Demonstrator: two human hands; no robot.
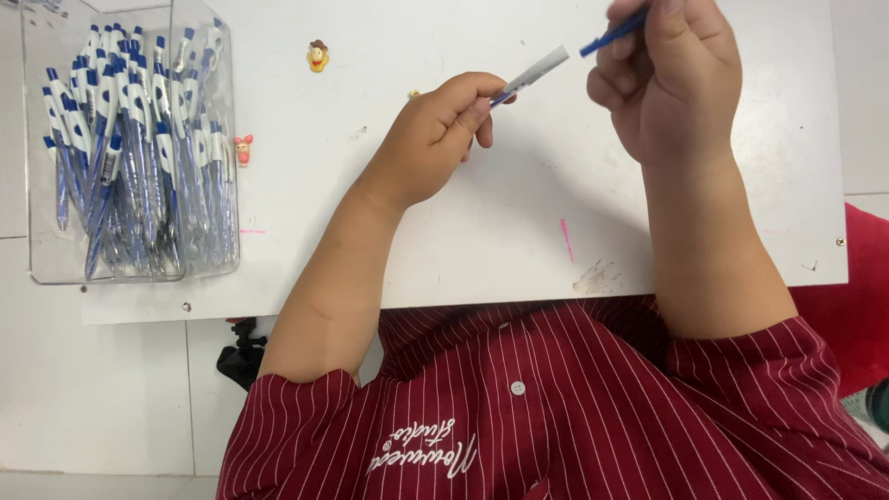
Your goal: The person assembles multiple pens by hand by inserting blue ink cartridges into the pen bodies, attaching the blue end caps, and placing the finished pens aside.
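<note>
My left hand (435, 134) is closed around a pale, translucent pen barrel (537, 71) that points up and to the right above the white table (519, 231). My right hand (671, 79) pinches a thin blue pen part (611, 35), whose tip points down-left toward the barrel's open end. A small gap separates the two pieces. My forearms reach over the table's near edge, and my red striped shirt fills the bottom of the view.
A clear plastic box (37, 185) at the left holds several blue-and-white pens (130, 157). A small yellow figurine (318, 56) and a small pink one (244, 149) lie on the table beside it. Pink marks and a smudge (593, 276) sit near the front edge.
</note>
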